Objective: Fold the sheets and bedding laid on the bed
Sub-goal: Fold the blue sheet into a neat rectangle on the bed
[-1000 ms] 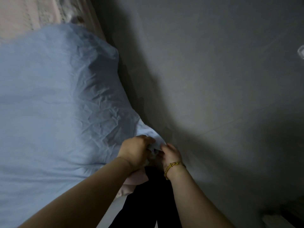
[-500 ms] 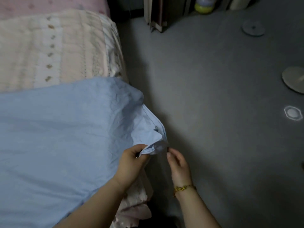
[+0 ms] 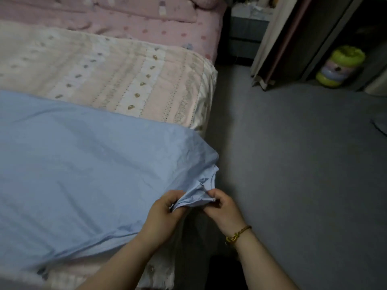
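- Blue sheet (image 3: 83, 164) lies spread across the near part of the bed (image 3: 211, 36), its corner gathered at the right edge.
- Left grip (image 3: 165, 212) holds that bunched corner, fingers curled round the cloth.
- Right grip (image 3: 224, 210) pinches the same corner, just beside the left.
- Patterned quilt (image 3: 125, 80) lies under and beyond the sheet.

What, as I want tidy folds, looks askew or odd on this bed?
Only the near corner of the blue sheet is bunched and creased, pinched between the left hand and right hand. The rest lies mostly flat; nothing looks spilled or torn.
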